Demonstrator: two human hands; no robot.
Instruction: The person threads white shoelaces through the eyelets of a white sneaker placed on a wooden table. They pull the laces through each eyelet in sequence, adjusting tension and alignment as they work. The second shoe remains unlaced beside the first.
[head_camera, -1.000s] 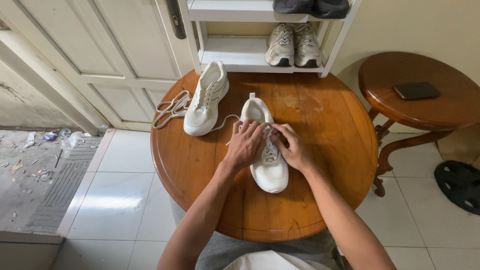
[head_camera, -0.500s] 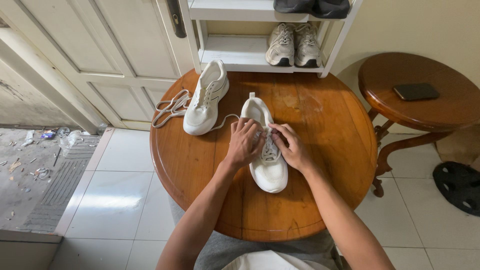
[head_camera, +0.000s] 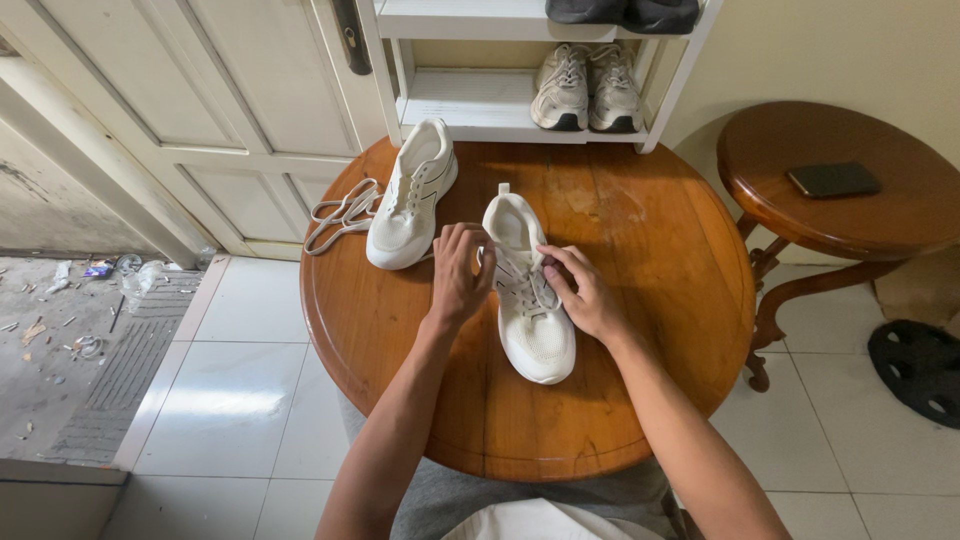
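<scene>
1. round wooden table (head_camera: 640, 300) fills the middle of my view, with white floor tiles (head_camera: 230, 400) around it and a white door (head_camera: 200, 110) at 10 o'clock.
2. white sneaker (head_camera: 535, 320) lies near the table centre, toe pointing to me, heel at 12 o'clock.
3. my left hand (head_camera: 457, 275) is at 9 o'clock of this sneaker; the fingers are curled together and pinch a lace (head_camera: 487, 252) near the upper eyelets.
4. my right hand (head_camera: 580, 290) is at 3 o'clock of the sneaker; its fingertips press together on the laces at the tongue, but i cannot tell if they pinch one.
5. second white sneaker (head_camera: 410, 200) lies at 11 o'clock on the table, apart from my hands, with a loose lace (head_camera: 340, 215) beside it at the table edge.
6. white shelf (head_camera: 480, 105) stands at 12 o'clock and holds a pair of grey sneakers (head_camera: 587, 90).
7. small side table (head_camera: 880, 220) at 2 o'clock carries a dark phone (head_camera: 833, 179).
</scene>
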